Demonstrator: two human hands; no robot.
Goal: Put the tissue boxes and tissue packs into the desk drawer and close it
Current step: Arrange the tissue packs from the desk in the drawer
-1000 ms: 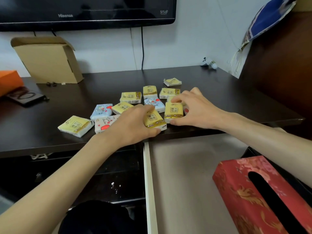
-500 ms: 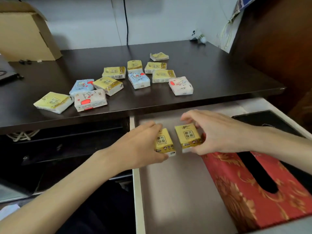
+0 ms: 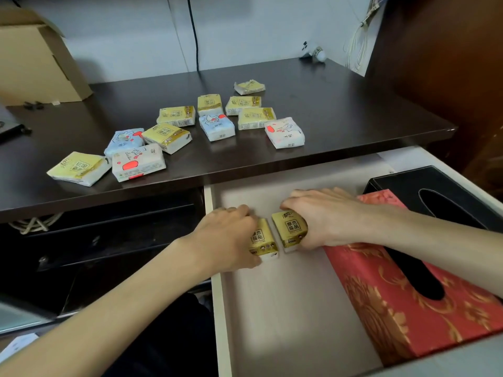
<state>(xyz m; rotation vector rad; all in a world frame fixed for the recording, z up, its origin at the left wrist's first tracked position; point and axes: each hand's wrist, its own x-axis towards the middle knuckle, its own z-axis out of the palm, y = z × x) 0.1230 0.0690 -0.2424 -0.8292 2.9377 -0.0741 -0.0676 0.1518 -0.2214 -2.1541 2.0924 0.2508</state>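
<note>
Both hands are down inside the open pale-lined desk drawer (image 3: pixel 285 308), each curled around a small yellow-and-gold plastic tissue pack. The left hand (image 3: pixel 226 238) clamps its yellow pack (image 3: pixel 261 240) from the left side, and the right hand (image 3: pixel 324 216) clamps the matching second yellow pack (image 3: pixel 290 231) from the right; the two packs sit just beside each other, low against the drawer floor, though I cannot tell if they rest on it. At about three o'clock from the hands, a red and gold patterned rectangular tissue box (image 3: pixel 402 308) lies in the drawer with its dark slot facing up, and a black leather-look tissue box (image 3: pixel 435 194) sits just beyond it toward one o'clock. Up on the dark brown wooden desktop (image 3: pixel 340 104), toward twelve and eleven o'clock, a scatter of small tissue packs (image 3: pixel 217 126) in yellow, blue-white and red-white wrappers waits. A tan cardboard box (image 3: pixel 35 58) stands at the far ten o'clock corner.
</note>
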